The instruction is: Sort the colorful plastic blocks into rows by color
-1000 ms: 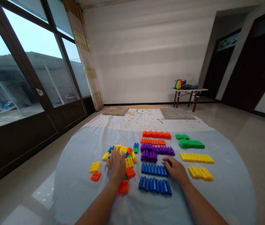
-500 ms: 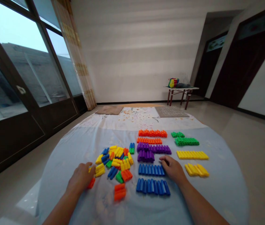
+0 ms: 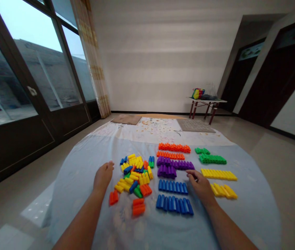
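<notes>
cloth-covered table (image 3: 251,211) | left: mixed block pile (image 3: 136,176) | middle: orange rows (image 3: 174,148), purple blocks (image 3: 166,171), blue rows (image 3: 173,186) | right: green blocks (image 3: 212,159), yellow rows (image 3: 219,174) | far: mats (image 3: 126,119)

Glass panels (image 3: 49,78), dark-framed, upper left of the frame. Curtain (image 3: 94,66), patterned, beside them. Wall (image 3: 157,59), pale, upper centre. Side table (image 3: 220,101), right of centre, bearing one multicoloured article (image 3: 198,93). Door (image 3: 289,76), dark, upper right. Brown mat (image 3: 126,119) and grey mat (image 3: 195,125), mid-frame, on floral cloth (image 3: 157,131).
</notes>
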The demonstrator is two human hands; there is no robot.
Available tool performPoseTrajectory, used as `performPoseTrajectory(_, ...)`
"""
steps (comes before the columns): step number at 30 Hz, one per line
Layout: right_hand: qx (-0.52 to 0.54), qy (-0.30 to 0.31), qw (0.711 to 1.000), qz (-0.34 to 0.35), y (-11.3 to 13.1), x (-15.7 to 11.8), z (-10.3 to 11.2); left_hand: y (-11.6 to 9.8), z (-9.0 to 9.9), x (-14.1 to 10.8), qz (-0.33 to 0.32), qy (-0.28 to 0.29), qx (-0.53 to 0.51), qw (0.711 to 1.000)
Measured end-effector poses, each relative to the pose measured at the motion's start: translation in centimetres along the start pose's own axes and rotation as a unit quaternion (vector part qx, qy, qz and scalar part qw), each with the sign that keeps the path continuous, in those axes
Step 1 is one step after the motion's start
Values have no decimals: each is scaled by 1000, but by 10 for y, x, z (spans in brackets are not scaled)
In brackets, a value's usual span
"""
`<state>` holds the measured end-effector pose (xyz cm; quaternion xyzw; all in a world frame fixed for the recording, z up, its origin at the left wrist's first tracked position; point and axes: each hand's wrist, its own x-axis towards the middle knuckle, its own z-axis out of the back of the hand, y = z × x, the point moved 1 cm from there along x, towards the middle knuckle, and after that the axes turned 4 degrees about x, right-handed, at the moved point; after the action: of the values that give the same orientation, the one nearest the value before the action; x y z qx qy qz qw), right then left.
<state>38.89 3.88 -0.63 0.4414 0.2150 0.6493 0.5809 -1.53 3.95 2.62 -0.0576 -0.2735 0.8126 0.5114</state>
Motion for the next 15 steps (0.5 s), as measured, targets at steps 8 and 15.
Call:
performPoseTrajectory(8, -26, 161, 945, 282, 126, -7, -46, 11, -10, -8, 14, -21, -41, 999)
performPoseTrajectory(15, -127, 352, 841, 390, 196, -29, -162, 14, -9, -6, 12, -28, -8, 999)
